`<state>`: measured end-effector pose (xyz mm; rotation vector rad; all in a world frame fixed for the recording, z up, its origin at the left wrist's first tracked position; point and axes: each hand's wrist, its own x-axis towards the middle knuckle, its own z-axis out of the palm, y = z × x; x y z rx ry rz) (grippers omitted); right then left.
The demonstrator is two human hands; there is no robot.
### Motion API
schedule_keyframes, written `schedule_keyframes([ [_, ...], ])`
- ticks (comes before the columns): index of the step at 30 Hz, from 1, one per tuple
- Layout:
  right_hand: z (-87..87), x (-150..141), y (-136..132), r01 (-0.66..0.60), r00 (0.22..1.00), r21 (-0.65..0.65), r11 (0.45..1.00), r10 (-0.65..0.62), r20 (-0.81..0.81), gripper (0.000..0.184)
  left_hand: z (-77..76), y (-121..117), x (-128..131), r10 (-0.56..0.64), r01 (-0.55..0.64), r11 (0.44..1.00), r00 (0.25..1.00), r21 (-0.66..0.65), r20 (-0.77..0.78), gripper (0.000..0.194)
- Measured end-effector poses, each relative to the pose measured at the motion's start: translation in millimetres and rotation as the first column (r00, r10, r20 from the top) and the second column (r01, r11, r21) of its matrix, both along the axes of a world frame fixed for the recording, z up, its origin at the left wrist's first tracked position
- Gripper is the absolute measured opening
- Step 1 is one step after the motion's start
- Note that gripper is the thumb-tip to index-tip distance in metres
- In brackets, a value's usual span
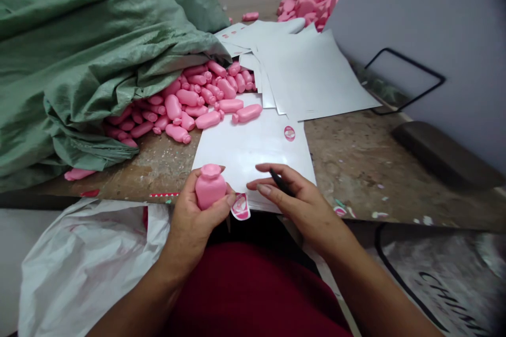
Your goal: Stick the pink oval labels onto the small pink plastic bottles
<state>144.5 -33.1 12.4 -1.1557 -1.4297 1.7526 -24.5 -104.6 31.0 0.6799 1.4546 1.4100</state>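
My left hand [193,224] is wrapped round a small pink plastic bottle [211,189], its neck end facing up and away from me. Beside the thumb tip is a pink and white label sticker [241,207]; whether my fingers hold it I cannot tell. In my right hand [312,208] a slim black pen-like tool [281,182] lies between thumb and fingers, its kind unclear. Under both hands is a white glossy sheet [253,155] at the table's front edge. One oval pink sticker [290,133] remains on that sheet.
Several pink bottles [190,99] spill from a big green sack [95,47] on the left. White sheets [316,71] overlap behind. More pink pieces [312,2] are heaped at the back. On the right are a black wire frame [419,66] and a dark block [443,152].
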Motion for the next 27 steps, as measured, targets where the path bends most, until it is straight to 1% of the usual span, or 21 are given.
schedule_keyframes([
  [1,1.5,-0.1,-0.9,0.004,1.000,0.004,1.000,-0.004,0.002,0.037,2.0,0.4,0.3,0.014,-0.014,1.000,1.000,0.004,0.023,0.045],
  [3,6.5,-2.2,-3.0,-0.038,0.999,0.013,0.999,0.038,0.002,0.032,4.8,1.8,2.2,0.033,-0.033,0.999,0.993,-0.003,0.110,0.047],
  [6,13.1,-7.0,-5.3,-0.093,0.996,0.018,0.996,0.093,-0.003,0.030,3.2,3.9,5.7,0.010,0.000,0.999,0.960,-0.036,0.280,0.045],
  [7,13.7,-8.0,-5.7,-0.098,0.995,0.024,0.995,0.098,0.003,0.029,1.2,4.4,6.3,-0.006,0.020,0.999,0.951,-0.041,0.308,0.044],
  [8,13.5,-8.5,-5.8,-0.096,0.995,0.031,0.995,0.096,0.012,0.029,-1.3,4.8,6.5,-0.015,0.028,0.999,0.953,-0.040,0.301,0.043],
  [9,12.6,-8.5,-5.9,-0.084,0.996,0.037,0.996,0.084,0.020,0.028,-3.9,5.3,6.2,-0.009,0.018,0.999,0.965,-0.033,0.262,0.043],
  [12,8.6,-7.5,-6.2,-0.012,1.000,0.030,0.999,0.012,0.005,0.028,-9.0,6.6,4.4,0.073,-0.073,0.997,0.991,-0.001,0.116,0.044],
  [13,7.8,-7.6,-6.5,0.014,1.000,0.009,1.000,-0.014,-0.021,0.028,-9.1,6.9,4.3,0.092,-0.092,0.996,0.989,-0.007,0.119,0.046],
  [14,7.7,-8.2,-6.9,0.028,0.998,-0.026,0.999,-0.030,-0.054,0.028,-8.6,7.0,4.8,0.092,-0.090,0.996,0.982,-0.020,0.162,0.048],
  [16,9.1,-11.2,-8.1,0.018,0.992,-0.128,0.992,-0.034,-0.123,0.030,-6.4,6.7,7.7,0.046,-0.031,0.998,0.946,-0.052,0.320,0.047],
  [18,11.1,-15.4,-9.6,-0.006,0.983,-0.218,0.976,-0.034,-0.179,0.030,-4.0,6.1,12.0,-0.001,0.035,0.997,0.879,-0.062,0.477,0.041],
  [20,11.7,-19.1,-11.1,-0.007,0.977,-0.258,0.966,-0.048,-0.206,0.030,-2.4,6.1,16.0,0.003,0.051,0.996,0.814,-0.075,0.581,0.035],
  [23,9.3,-21.7,-13.0,0.012,0.976,-0.255,0.967,-0.067,-0.208,0.030,-1.0,7.5,19.3,0.063,0.028,0.991,0.759,-0.130,0.648,0.029],
  [25,7.2,-22.1,-14.0,0.007,0.977,-0.250,0.968,-0.060,-0.204,0.030,-0.2,8.5,19.7,0.080,0.033,0.987,0.753,-0.160,0.653,0.029],
  [27,5.7,-22.4,-14.5,-0.009,0.978,-0.251,0.968,-0.044,-0.206,0.031,0.3,8.8,19.7,0.072,0.056,0.983,0.761,-0.176,0.645,0.031],
])
